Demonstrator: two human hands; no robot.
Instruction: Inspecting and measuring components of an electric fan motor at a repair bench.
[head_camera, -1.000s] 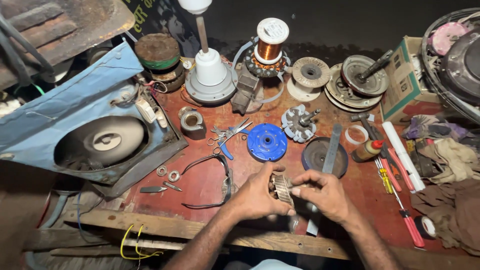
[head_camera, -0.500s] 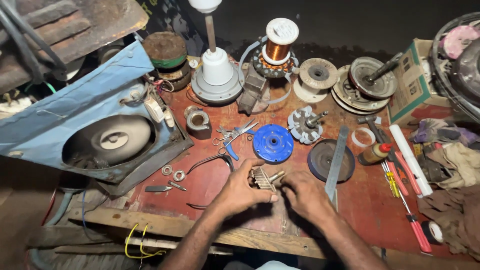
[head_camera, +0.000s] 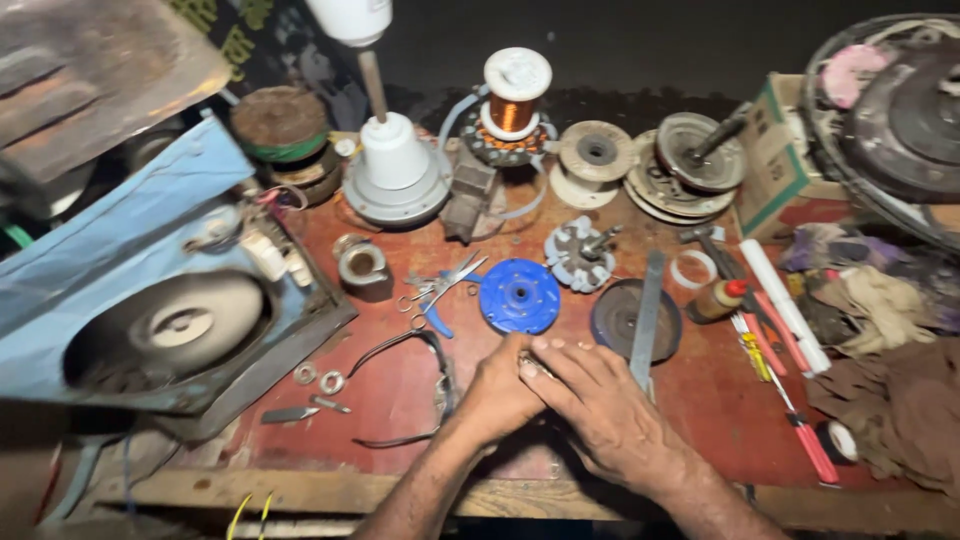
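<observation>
Red-painted bench top: worn and stained, with a bare wooden strip along its near edge; I see both hands low at centre.
Left hand: knuckles up and fingers curled inward, closed on a small metal part at the fingertips.
Right hand: laid over from the right with its fingers stretched flat across the same part, touching the left hand — I cannot tell whether it truly grips or only covers.
Small metal part: almost wholly hidden between the two hands, only a glint showing; it sits just above the bench, directly below the blue disc.
Blue disc: lies flat on the bench, just beyond the fingertips.
Dark round plate: right of the blue disc, with a flat metal bar lying across it.
Scissors: left of the blue disc, beside blue-handled pliers.
Copper wire spool: upright at the back, well apart from the hands.
Red-handled screwdriver: lies to the right, near a heap of rags.
Blue housing: far left — open, a pale round part inside.
</observation>
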